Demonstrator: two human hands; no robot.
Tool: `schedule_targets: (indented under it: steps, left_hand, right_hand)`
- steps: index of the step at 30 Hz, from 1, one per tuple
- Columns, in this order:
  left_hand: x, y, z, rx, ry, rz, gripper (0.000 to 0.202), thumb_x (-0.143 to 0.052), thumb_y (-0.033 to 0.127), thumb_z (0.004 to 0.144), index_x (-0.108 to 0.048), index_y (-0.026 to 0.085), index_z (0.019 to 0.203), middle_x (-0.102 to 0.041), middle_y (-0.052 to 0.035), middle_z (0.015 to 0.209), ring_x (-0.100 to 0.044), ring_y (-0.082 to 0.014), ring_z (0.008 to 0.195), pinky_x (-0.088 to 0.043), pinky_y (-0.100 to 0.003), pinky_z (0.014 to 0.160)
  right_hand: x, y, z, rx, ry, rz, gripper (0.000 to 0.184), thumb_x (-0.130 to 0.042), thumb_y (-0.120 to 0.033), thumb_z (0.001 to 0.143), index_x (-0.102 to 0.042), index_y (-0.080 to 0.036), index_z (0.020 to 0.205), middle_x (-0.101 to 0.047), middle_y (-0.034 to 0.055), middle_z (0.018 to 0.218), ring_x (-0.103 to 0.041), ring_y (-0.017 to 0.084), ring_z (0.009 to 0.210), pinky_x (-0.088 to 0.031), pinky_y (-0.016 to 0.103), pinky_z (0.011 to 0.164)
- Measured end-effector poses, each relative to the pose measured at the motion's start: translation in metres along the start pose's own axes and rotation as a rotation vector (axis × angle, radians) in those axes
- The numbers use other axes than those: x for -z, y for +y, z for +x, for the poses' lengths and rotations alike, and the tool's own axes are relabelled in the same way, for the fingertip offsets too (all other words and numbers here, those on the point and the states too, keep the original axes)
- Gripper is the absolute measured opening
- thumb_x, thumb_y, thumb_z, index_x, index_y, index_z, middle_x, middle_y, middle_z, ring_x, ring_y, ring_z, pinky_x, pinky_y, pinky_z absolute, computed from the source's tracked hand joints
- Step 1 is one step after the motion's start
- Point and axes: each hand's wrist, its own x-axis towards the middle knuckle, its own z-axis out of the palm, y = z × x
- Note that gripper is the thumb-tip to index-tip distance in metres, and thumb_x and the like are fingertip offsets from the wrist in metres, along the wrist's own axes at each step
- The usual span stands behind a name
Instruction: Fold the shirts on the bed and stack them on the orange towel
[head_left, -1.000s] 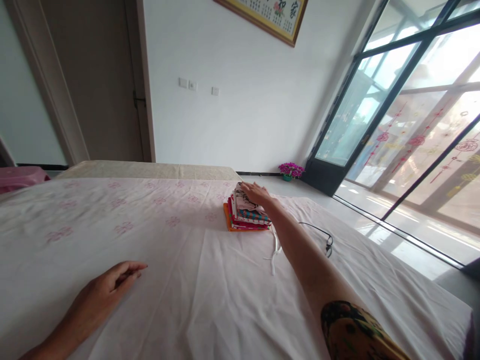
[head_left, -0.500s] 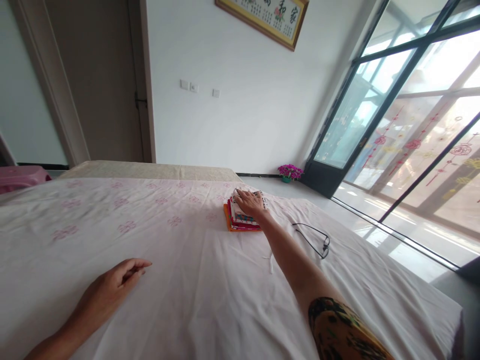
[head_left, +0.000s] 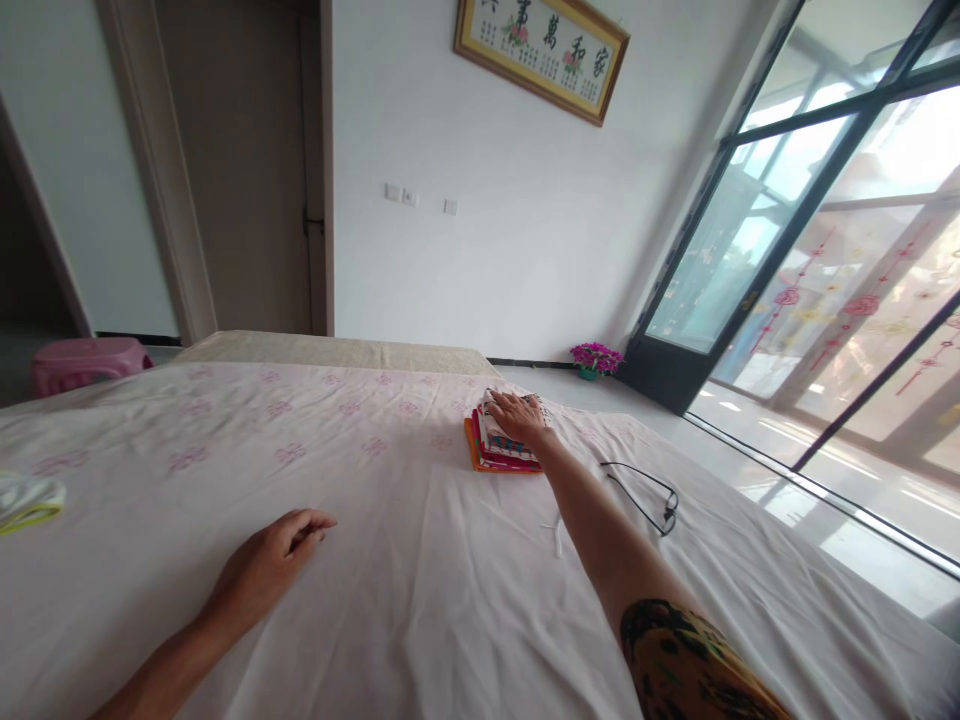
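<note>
My right hand (head_left: 517,414) lies flat on a small pile of folded cloths (head_left: 491,440), its fingers spread over the top one. That top cloth is white with dark marks; red and orange edges show underneath, and the hand hides part of the pile. Over the pale bedsheet (head_left: 420,580), left of the middle, my left hand (head_left: 274,550) is loosely curled with thumb and forefinger close together. Nothing shows in it. Right of my forearm, a pair of glasses (head_left: 645,495) rests on the sheet.
A white cloth with a yellow-green edge (head_left: 30,502) lies at the far left of the bed. Beyond the bed stand a pink stool (head_left: 90,362) and a pot of purple flowers (head_left: 596,358). A glass door (head_left: 739,240) is on the right.
The view has turned a little to the left, bringing the white cloth with the yellow-green edge into sight. My right hand stays on the pile; my left hand keeps its curled shape.
</note>
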Motion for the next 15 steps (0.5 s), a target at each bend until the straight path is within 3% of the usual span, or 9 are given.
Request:
schedule_targets:
  steps: [2, 4, 7, 9, 12, 15]
  left_hand:
    - [0.001, 0.005, -0.002, -0.015, 0.014, -0.008, 0.028, -0.05, 0.037, 0.086, -0.072, 0.027, 0.098, -0.076, 0.0008, 0.104, -0.07, -0.0171, 0.094, -0.051, -0.025, 0.082]
    - [0.003, 0.01, -0.005, -0.022, 0.031, -0.033, 0.027, -0.049, 0.032, 0.086, -0.072, 0.025, 0.099, -0.075, -0.0004, 0.105, -0.069, -0.0166, 0.097, -0.05, -0.025, 0.085]
    - [0.004, 0.016, -0.007, -0.026, 0.08, -0.092, 0.026, -0.05, 0.023, 0.086, -0.071, 0.023, 0.1, -0.076, -0.0021, 0.103, -0.069, -0.0145, 0.095, -0.05, -0.023, 0.084]
    - [0.006, 0.016, -0.007, -0.018, 0.141, -0.104, 0.028, -0.05, 0.018, 0.086, -0.071, 0.021, 0.103, -0.076, -0.0025, 0.1, -0.07, -0.0121, 0.09, -0.051, -0.021, 0.081]
    - [0.018, 0.007, -0.005, 0.052, 0.272, -0.024, 0.035, -0.049, 0.007, 0.082, -0.069, 0.02, 0.108, -0.075, -0.0029, 0.103, -0.069, -0.01, 0.091, -0.051, -0.02, 0.083]
    - [0.055, -0.011, -0.009, 0.141, 0.393, 0.094, 0.038, -0.05, 0.003, 0.08, -0.068, 0.017, 0.11, -0.072, -0.0069, 0.112, -0.066, -0.0136, 0.105, -0.047, -0.024, 0.096]
  right_hand:
    - [0.008, -0.001, 0.002, -0.018, 0.011, 0.022, 0.047, -0.026, -0.038, 0.104, -0.041, -0.031, 0.148, -0.046, 0.0082, 0.152, -0.042, 0.028, 0.136, -0.026, 0.059, 0.11]
    - [0.013, -0.011, 0.002, -0.037, 0.117, 0.041, 0.045, -0.028, -0.034, 0.103, -0.048, -0.027, 0.143, -0.046, 0.0087, 0.151, -0.041, 0.029, 0.137, -0.027, 0.057, 0.111]
    - [0.011, -0.048, -0.006, -0.121, 0.434, 0.158, 0.047, -0.026, -0.033, 0.104, -0.05, -0.02, 0.142, -0.048, 0.0111, 0.149, -0.038, 0.027, 0.14, -0.025, 0.05, 0.116]
    - [0.004, -0.084, -0.021, 0.015, 0.486, 0.248, 0.047, -0.029, -0.035, 0.103, -0.05, -0.02, 0.142, -0.047, 0.0091, 0.15, -0.035, 0.025, 0.142, -0.025, 0.046, 0.117]
    - [-0.015, -0.142, -0.055, 0.219, 0.3, 0.351, 0.048, -0.031, -0.04, 0.102, -0.051, -0.022, 0.142, -0.046, 0.0075, 0.152, -0.037, 0.024, 0.142, -0.026, 0.044, 0.117]
    - [-0.037, -0.188, -0.086, 0.246, 0.073, 0.416, 0.054, -0.031, -0.043, 0.101, -0.044, -0.021, 0.148, -0.042, 0.0088, 0.154, -0.035, 0.025, 0.144, -0.026, 0.045, 0.117]
